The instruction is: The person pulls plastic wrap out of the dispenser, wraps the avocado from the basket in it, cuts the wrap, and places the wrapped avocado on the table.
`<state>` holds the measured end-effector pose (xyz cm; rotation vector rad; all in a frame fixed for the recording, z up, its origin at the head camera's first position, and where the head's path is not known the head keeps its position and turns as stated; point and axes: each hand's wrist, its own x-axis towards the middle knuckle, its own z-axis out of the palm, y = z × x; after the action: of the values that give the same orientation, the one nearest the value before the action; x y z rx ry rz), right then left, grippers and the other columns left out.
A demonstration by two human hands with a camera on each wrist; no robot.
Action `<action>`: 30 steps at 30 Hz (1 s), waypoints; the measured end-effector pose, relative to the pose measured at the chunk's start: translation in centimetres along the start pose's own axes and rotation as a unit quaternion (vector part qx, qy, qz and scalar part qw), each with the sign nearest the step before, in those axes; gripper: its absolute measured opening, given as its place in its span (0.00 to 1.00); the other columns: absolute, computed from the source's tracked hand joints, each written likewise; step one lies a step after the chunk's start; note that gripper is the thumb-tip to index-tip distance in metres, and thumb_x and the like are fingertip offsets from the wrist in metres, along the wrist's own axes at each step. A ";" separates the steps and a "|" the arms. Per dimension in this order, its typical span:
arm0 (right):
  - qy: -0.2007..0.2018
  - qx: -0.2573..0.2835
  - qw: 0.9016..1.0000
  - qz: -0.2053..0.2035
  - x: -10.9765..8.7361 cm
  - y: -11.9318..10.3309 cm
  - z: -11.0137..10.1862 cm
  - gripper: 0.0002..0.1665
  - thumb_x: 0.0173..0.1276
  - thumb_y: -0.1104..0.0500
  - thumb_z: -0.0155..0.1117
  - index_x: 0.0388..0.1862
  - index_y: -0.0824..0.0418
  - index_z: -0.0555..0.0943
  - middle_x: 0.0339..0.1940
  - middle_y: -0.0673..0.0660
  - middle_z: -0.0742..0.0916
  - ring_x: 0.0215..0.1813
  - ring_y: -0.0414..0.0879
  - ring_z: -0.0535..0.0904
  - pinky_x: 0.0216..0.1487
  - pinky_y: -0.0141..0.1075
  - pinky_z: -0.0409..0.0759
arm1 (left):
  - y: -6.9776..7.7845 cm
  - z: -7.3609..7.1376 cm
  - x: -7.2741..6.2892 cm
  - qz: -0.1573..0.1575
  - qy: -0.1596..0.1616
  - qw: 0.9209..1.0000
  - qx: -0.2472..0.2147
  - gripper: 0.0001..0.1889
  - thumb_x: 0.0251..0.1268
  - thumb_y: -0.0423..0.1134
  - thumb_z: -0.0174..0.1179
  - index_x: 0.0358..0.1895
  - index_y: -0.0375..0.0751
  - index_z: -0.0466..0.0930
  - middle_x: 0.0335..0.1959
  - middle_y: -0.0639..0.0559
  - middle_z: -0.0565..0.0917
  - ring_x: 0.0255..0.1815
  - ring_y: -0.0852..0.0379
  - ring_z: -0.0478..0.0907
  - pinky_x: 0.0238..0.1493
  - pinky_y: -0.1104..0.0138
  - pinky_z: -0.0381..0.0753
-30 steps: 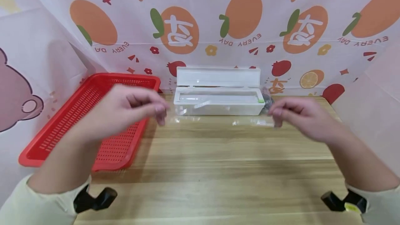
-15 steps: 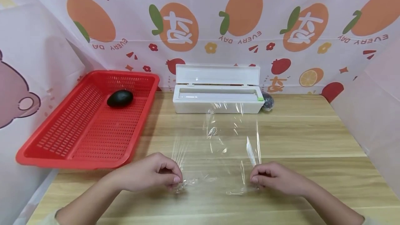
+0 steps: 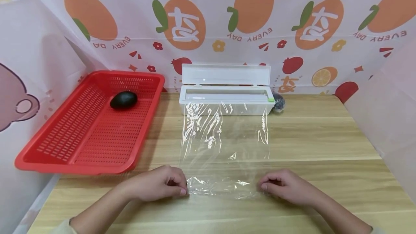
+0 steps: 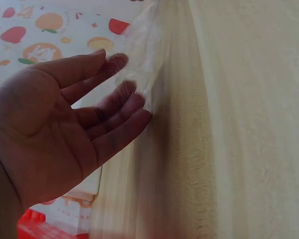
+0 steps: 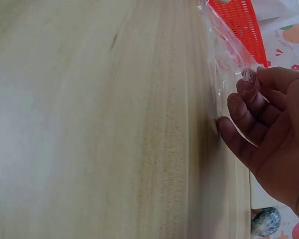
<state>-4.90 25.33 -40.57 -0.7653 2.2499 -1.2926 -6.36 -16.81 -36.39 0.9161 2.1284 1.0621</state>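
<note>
Just now my L grip (image 3: 159, 184) & R grip (image 3: 287, 187), each pinching a nr. corner of clear film (image 3: 227, 151), drew it from dispenser box (image 3: 211, 88), desk's (image 3: 325, 133) far edge, twd. nr. edge, so pull-out looks approx. done, film uncut.

Wood-grain table (image 3: 312, 140) beneath red basket (image 3: 91, 169), open white box (image 3: 224, 89), dark rounded bundle (image 3: 279, 103)

Left grip (image 4: 65, 117) pinching clear film (image 4: 143, 45), wooden tabletop (image 4: 249, 124), fruit-print cloth (image 4: 25, 45), red plastic (image 4: 40, 230) low left
</note>
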 end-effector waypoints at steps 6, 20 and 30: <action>0.035 -0.078 0.993 -0.077 0.1 0.7 0.2 0.07 0.70 0.59 0.64 0.44 0.51 0.85 0.30 0.40 0.83 0.30 0.29 0.75 0.31 0.28 0.78 | 0.1 0.0 -0.2 0.008 -0.012 1.000 0.028 0.09 0.69 0.48 0.60 0.41 0.53 0.89 0.39 0.66 0.82 0.42 0.70 0.77 0.46 0.70 0.79; 0.063 -0.217 0.955 -0.190 -0.4 1.1 1.1 0.09 0.63 0.58 0.72 0.28 0.44 0.81 0.27 0.36 0.75 0.29 0.27 0.68 0.32 0.15 0.66 | 0.9 0.3 3.0 -0.077 0.173 0.965 0.183 0.21 0.66 0.45 0.63 0.60 0.45 0.79 0.53 0.56 0.81 0.54 0.60 0.77 0.56 0.60 0.80; 0.066 -0.227 0.965 -0.109 -1.1 1.2 1.1 0.19 0.52 0.55 0.79 0.36 0.43 0.76 0.28 0.37 0.75 0.29 0.28 0.69 0.30 0.22 0.70 | -0.9 0.8 6.1 -0.147 0.128 0.946 0.261 0.64 0.45 0.71 0.67 0.79 0.40 0.46 0.80 0.37 0.47 0.80 0.37 0.42 0.72 0.35 0.51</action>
<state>-3.68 25.88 -42.00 -1.1437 2.6763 -0.9418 -9.66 -12.13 -38.74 0.6712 2.7317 0.4899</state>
